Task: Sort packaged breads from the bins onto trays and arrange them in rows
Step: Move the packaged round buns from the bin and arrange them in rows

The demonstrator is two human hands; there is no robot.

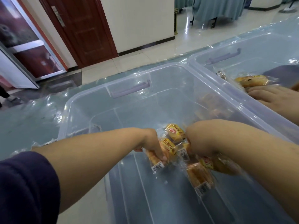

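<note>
On the far left, a dark blue sleeve [24, 188] covers the upper part of the person's left arm, which reaches forward into a clear plastic bin [77, 101] that stands on a table covered with shiny blue-grey plastic sheeting [24, 122]. The left hand [151, 143] is down inside this bin with its fingers curled around a packaged bread [159, 156], a golden roll in clear wrap with a yellow label and a barcode at its near end. Just beyond it, between the two hands, another wrapped bread [175, 132] with the same yellow label lies on the bin floor.

The right hand [199, 141] is closed like a fist over a cluster of wrapped breads [199, 176] that fan out below and to the right of it; barcodes show on two of them. Exactly how many packets it grips cannot be made out. The bin's far wall carries a pale purple handle [130, 91].

To the right, touching the first bin rim to rim, stands a second clear bin [226, 52]. In it lies a bread in a crinkled wrapper [251, 80], and a second person's hand [273, 97] rests flat just in front of it, fingers pointing left. Behind the table are a dark red door [85, 29] and a glossy tiled floor [194, 29].
</note>
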